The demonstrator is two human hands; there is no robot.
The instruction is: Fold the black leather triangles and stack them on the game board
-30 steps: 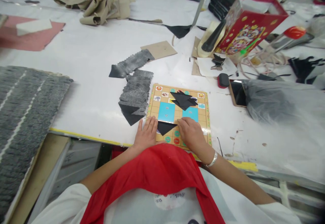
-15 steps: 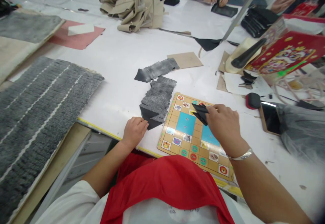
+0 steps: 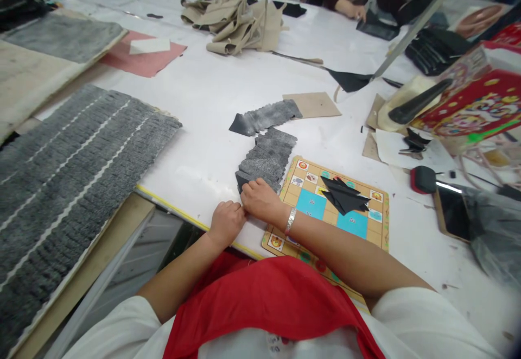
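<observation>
My left hand [image 3: 228, 222] is closed at the table's front edge, its fingertips touching my right hand [image 3: 260, 200]. Fingers curled, my right hand lies over the near end of an overlapping row of grey-black pieces [image 3: 266, 155] with jagged edges. Whatever the fingers of either hand pinch is hidden. Beyond this row lies a second, shorter grey strip [image 3: 268, 116] with a black pointed end. Several thin black triangular pieces [image 3: 344, 195] rest in a loose pile on a colourful game board [image 3: 299, 182], partly under my right forearm.
Ribbed grey material [image 3: 81, 158] lies at left. Tan straps [image 3: 240, 22] are heaped at the back. On the right are a red box [image 3: 480, 101], a phone [image 3: 451, 209] and clear plastic [image 3: 494, 234]. A slanted pole [image 3: 419, 25] rises near a co-worker's hand [image 3: 354, 10].
My right hand has released the black triangular pieces onto the board and moved left to the grey row, beside my left hand. The view has shifted slightly.
</observation>
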